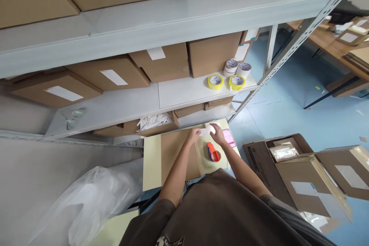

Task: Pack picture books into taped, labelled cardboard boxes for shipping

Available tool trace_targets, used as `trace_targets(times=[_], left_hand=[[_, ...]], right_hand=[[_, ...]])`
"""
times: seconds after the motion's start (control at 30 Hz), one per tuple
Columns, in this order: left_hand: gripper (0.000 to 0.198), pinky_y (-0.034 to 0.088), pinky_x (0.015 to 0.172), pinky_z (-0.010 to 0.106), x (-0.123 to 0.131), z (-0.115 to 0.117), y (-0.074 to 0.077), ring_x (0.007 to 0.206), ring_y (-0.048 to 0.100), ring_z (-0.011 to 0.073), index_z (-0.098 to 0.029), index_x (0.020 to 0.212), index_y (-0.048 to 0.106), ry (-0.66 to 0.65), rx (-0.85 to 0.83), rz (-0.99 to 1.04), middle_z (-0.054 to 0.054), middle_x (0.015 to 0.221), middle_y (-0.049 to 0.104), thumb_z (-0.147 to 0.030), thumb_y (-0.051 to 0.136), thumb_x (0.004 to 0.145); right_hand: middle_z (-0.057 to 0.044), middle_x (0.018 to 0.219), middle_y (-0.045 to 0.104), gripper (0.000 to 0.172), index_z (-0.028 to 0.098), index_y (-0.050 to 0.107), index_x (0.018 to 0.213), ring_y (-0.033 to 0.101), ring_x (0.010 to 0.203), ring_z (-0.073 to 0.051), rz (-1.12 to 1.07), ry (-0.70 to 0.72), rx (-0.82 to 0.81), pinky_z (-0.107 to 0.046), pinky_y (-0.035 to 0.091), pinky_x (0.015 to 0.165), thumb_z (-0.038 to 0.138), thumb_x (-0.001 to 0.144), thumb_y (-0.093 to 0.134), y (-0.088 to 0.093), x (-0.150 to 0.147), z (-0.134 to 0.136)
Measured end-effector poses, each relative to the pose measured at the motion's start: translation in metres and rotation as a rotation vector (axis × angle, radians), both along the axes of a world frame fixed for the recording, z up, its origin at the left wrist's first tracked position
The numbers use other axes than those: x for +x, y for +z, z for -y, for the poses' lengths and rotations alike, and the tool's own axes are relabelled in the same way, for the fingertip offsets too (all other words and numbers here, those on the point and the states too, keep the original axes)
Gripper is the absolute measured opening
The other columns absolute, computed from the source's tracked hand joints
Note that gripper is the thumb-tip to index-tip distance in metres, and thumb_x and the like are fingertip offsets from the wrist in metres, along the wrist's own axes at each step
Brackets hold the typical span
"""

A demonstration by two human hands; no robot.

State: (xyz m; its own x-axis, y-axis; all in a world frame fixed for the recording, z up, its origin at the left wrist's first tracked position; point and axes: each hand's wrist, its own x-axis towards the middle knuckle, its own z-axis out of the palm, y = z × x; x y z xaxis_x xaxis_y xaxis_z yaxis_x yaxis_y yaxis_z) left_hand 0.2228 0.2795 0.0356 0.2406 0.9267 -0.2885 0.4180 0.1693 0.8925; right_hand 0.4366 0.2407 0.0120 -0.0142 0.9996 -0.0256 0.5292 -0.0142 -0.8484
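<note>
Over a small pale-yellow table (152, 157), my left hand (193, 135) pinches the left end of a small white slip, apparently a paper label (205, 132). Its right end is between the curled fingers of my right hand (218, 135). Under my left forearm a flat brown cardboard piece (174, 150) covers much of the tabletop. An orange-red tape dispenser (213, 152) with a roll in it lies just below my hands. To the right of my right hand is a phone (228, 138) with a pink and white screen. Fine print on the slip is too small to read.
A grey metal shelf rack (184, 19) carrying cardboard boxes (161, 61) stands directly ahead. Yellow-rimmed tape rolls (215, 81) and white rolls (244, 69) sit on its middle shelf. Open cartons (302, 184) stand on the floor at right; a translucent plastic bag (98, 196) is at left.
</note>
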Motion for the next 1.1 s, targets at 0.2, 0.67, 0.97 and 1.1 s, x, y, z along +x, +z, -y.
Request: trace_targets(times=[0.2, 0.67, 0.97, 1.1], left_hand=[[0.029, 0.058, 0.101, 0.04, -0.044, -0.002, 0.02, 0.105, 0.077, 0.0286, -0.018, 0.109, 0.085, -0.001, 0.057, -0.038, 0.01, 0.112, 0.085, -0.032, 0.065, 0.092], [0.04, 0.058, 0.094, 0.038, -0.065, 0.016, 0.025, 0.099, 0.076, 0.0282, -0.014, 0.107, 0.082, 0.248, 0.081, 0.046, 0.011, 0.107, 0.084, -0.047, 0.069, 0.089], [0.053, 0.061, 0.089, 0.037, -0.058, 0.028, 0.014, 0.094, 0.077, 0.0269, -0.013, 0.104, 0.082, 0.459, 0.034, 0.185, 0.009, 0.1, 0.084, -0.062, 0.08, 0.082], [0.061, 0.061, 0.086, 0.036, -0.045, 0.038, 0.005, 0.092, 0.078, 0.0257, -0.013, 0.107, 0.083, 0.563, 0.008, 0.182, 0.009, 0.098, 0.084, -0.068, 0.078, 0.081]], right_hand=[[-0.006, 0.107, 0.084, 0.019, 0.026, 0.084, 0.099, 0.075, 0.102, -0.029, -0.054, 0.376, -0.191, -0.045, 0.058, 0.102, 0.035, 0.092, 0.069, 0.022, 0.02, -0.047], [-0.005, 0.094, 0.082, 0.046, 0.021, 0.084, 0.095, 0.072, 0.086, -0.023, -0.419, 0.515, -0.344, -0.036, 0.058, 0.082, 0.065, 0.082, 0.08, 0.041, 0.02, -0.048], [0.0, 0.071, 0.069, 0.051, 0.021, 0.072, 0.08, 0.057, 0.064, -0.016, -0.337, 0.438, -0.314, -0.027, 0.045, 0.061, 0.071, 0.078, 0.079, 0.037, 0.026, -0.06], [0.001, 0.07, 0.067, 0.051, 0.021, 0.071, 0.079, 0.056, 0.064, -0.016, -0.336, 0.435, -0.289, -0.028, 0.044, 0.061, 0.072, 0.076, 0.078, 0.034, 0.024, -0.064]])
